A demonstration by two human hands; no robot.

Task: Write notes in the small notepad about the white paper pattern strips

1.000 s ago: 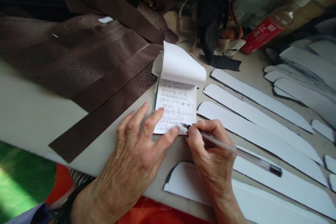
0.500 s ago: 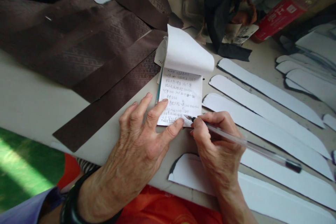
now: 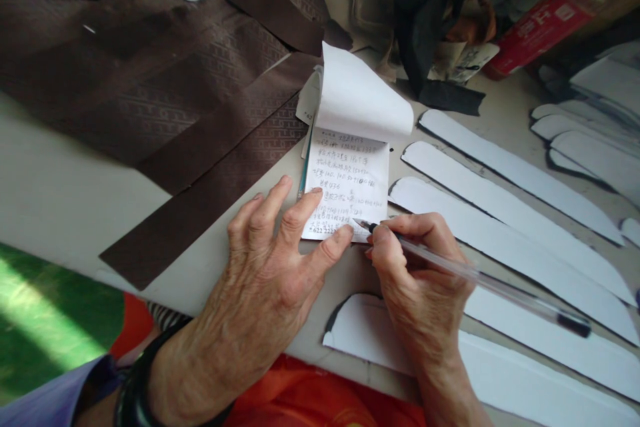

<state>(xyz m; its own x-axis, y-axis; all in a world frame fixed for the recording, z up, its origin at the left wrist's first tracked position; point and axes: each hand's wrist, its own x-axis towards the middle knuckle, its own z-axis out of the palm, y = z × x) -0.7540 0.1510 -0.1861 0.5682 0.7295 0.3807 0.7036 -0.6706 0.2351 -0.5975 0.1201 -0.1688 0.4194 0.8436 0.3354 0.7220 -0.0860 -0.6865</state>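
Note:
A small notepad (image 3: 345,173) with handwritten lines lies on the table, its top sheet (image 3: 363,97) flipped back and curling. My left hand (image 3: 280,257) is spread, with thumb and index fingertip resting on the notepad's lower left part. Pinched in my right hand (image 3: 420,273) is a clear pen (image 3: 480,277) with a black end cap. Its tip is at the lower right of the page, close to my left thumb. Whether the tip touches the paper I cannot tell.
Long white rounded pieces (image 3: 465,213) with dark edges spread across the right side. Brown patterned material strips (image 3: 215,167) cover the left. At the back lie black scraps (image 3: 450,97) and a bottle with a red label (image 3: 543,30). The table's front edge runs below my hands.
The pen's rear end has swung slightly right and down as my right hand shifted a little to the right. My left hand stays nearly still on the notepad.

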